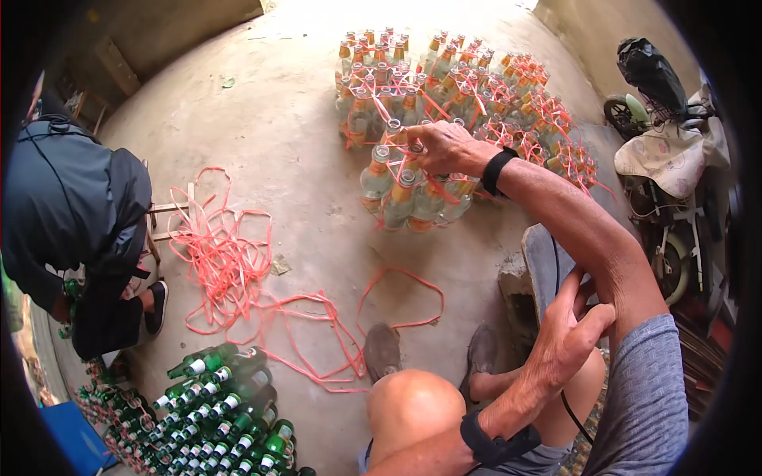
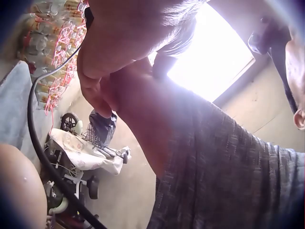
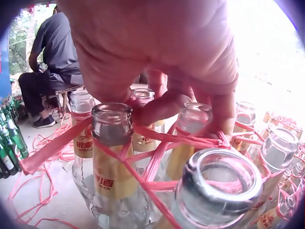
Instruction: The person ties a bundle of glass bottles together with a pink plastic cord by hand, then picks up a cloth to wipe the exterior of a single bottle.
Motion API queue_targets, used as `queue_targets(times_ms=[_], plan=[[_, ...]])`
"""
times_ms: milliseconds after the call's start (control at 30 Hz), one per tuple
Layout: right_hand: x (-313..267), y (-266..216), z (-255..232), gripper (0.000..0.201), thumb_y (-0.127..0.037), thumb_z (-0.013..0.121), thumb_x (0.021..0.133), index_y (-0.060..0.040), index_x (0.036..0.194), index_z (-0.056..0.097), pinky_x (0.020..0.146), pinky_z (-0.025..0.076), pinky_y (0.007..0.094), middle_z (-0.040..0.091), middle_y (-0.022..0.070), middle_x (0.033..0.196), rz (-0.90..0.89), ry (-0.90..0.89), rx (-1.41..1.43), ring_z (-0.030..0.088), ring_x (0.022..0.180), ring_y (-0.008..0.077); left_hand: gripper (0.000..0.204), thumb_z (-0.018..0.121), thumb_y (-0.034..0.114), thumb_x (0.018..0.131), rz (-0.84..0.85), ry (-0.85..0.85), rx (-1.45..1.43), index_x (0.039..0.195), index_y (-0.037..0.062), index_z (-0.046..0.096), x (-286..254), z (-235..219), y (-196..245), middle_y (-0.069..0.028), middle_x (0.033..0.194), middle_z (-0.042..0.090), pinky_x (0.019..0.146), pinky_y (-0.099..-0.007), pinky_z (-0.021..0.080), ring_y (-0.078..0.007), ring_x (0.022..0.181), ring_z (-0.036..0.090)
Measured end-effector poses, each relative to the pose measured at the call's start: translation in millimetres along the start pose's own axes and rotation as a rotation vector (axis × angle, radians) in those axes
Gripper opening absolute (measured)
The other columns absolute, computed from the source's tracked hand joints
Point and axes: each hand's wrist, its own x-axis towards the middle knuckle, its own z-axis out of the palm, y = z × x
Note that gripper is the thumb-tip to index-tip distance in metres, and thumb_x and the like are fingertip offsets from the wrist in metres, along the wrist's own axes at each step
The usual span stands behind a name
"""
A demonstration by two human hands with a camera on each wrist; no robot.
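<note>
Clear glass bottles (image 1: 399, 198) stand upright in a bundle, pink straps (image 3: 157, 160) looped around their necks. My right hand (image 1: 448, 149) is over this bundle, its fingers bent down between the bottle necks (image 3: 112, 119) and hooked at the straps; in the right wrist view the palm hides part of the grip. My left hand (image 1: 563, 337) holds my right arm (image 1: 627, 278) near the elbow. In the left wrist view the fingers of that hand (image 2: 128, 43) curl against the arm's skin, just beyond the grey sleeve (image 2: 214, 157).
More strapped clear bottles (image 1: 524, 103) stand beyond the bundle. Loose pink strap (image 1: 226, 262) lies tangled on the floor. Green bottles (image 1: 230, 412) are stacked at the lower left. A seated person (image 1: 71, 206) is at the left, a small bike (image 1: 671, 166) at the right.
</note>
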Motion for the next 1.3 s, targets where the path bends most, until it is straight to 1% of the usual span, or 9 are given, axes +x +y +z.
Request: queue_targets(times_ms=[33, 133, 267, 400, 533, 667, 800, 1067, 1300], plan=[[5.2, 2.5, 2.3, 0.025, -0.028, 0.066, 0.094, -0.0176, 0.117, 0.073, 0.077, 0.054, 0.0536, 0.076, 0.0158, 0.102, -0.01, 0.005, -0.011, 0.073, 0.097, 0.0401, 0.083, 0.063, 0.009, 0.098, -0.007, -0.002, -0.004, 0.17, -0.0019, 0.023, -1.2, -3.0, 3.3, -0.0186, 0.154, 0.054, 0.109, -0.0388, 0.053, -0.0224, 0.126, 0.062], [15.5, 2.7, 10.2, 0.039, -0.021, 0.075, 0.09, -0.0185, 0.129, 0.075, 0.073, 0.055, 0.0503, 0.075, 0.0158, 0.087, -0.041, 0.123, 0.045, 0.075, 0.085, 0.0383, 0.084, 0.062, 0.009, 0.098, 0.019, 0.028, 0.005, 0.171, -0.0013, 0.021, -3.6, -13.1, 6.7, -0.017, 0.153, 0.054, 0.105, -0.036, 0.052, -0.02, 0.122, 0.062], [32.9, 8.6, 14.0, 0.028, -0.032, 0.075, 0.094, -0.0135, 0.114, 0.073, 0.075, 0.055, 0.053, 0.076, 0.0176, 0.088, -0.02, 0.127, -0.001, 0.074, 0.089, 0.0411, 0.089, 0.061, 0.008, 0.097, 0.07, 0.077, -0.025, 0.173, -0.0017, 0.017, -5.6, -20.6, 15.5, -0.0158, 0.155, 0.052, 0.106, -0.035, 0.049, -0.0194, 0.125, 0.058], [52.4, 21.4, 23.6, 0.031, -0.037, 0.075, 0.095, -0.0156, 0.117, 0.072, 0.08, 0.055, 0.0552, 0.077, 0.0195, 0.096, 0.082, 0.112, -0.049, 0.074, 0.096, 0.0432, 0.088, 0.059, 0.006, 0.097, 0.075, 0.091, -0.043, 0.173, -0.0034, 0.015, -12.9, -25.9, 25.8, -0.0172, 0.162, 0.046, 0.118, -0.0365, 0.042, -0.0221, 0.139, 0.053], [65.3, 38.6, 37.4, 0.029, -0.036, 0.074, 0.096, -0.0167, 0.116, 0.07, 0.079, 0.055, 0.0549, 0.077, 0.0195, 0.1, 0.033, 0.194, -0.075, 0.073, 0.097, 0.0446, 0.088, 0.059, 0.004, 0.097, 0.086, 0.124, -0.041, 0.172, -0.005, 0.015, -16.6, -31.8, 29.1, -0.0193, 0.169, 0.039, 0.126, -0.0383, 0.034, -0.0247, 0.15, 0.046], [73.0, 53.6, 55.0, 0.028, -0.039, 0.075, 0.095, -0.016, 0.111, 0.072, 0.078, 0.055, 0.0547, 0.077, 0.0184, 0.097, 0.008, 0.288, -0.047, 0.074, 0.095, 0.0446, 0.088, 0.061, 0.004, 0.096, 0.081, 0.176, -0.062, 0.172, -0.0059, 0.017, -15.1, -32.2, 19.4, -0.0193, 0.169, 0.039, 0.126, -0.0385, 0.035, -0.0248, 0.15, 0.047], [65.3, 51.7, 54.3, 0.028, -0.039, 0.076, 0.094, -0.0165, 0.11, 0.073, 0.079, 0.056, 0.0552, 0.077, 0.0184, 0.097, 0.052, 0.198, -0.065, 0.074, 0.096, 0.043, 0.087, 0.061, 0.003, 0.096, 0.068, 0.199, -0.044, 0.171, -0.0064, 0.019, -14.1, -33.5, 14.3, -0.0191, 0.167, 0.042, 0.125, -0.0384, 0.036, -0.0243, 0.149, 0.048], [51.4, 57.8, 68.0, 0.029, -0.039, 0.075, 0.096, -0.018, 0.115, 0.074, 0.082, 0.057, 0.0553, 0.077, 0.0196, 0.101, 0.077, 0.206, -0.035, 0.074, 0.099, 0.0431, 0.085, 0.057, -0.001, 0.095, 0.029, 0.237, -0.034, 0.17, -0.0088, 0.018, -14.3, -31.2, 9.3, -0.0201, 0.166, 0.043, 0.128, -0.0373, 0.035, -0.0243, 0.151, 0.046], [61.7, 54.8, 63.3, 0.025, -0.038, 0.074, 0.097, -0.0184, 0.112, 0.075, 0.083, 0.057, 0.0546, 0.078, 0.0159, 0.103, 0.056, 0.178, -0.045, 0.074, 0.101, 0.0415, 0.085, 0.057, -0.002, 0.095, 0.048, 0.261, -0.043, 0.17, -0.0085, 0.019, -6.7, -29.5, 13.6, -0.0198, 0.166, 0.043, 0.128, -0.0381, 0.034, -0.025, 0.152, 0.045]])
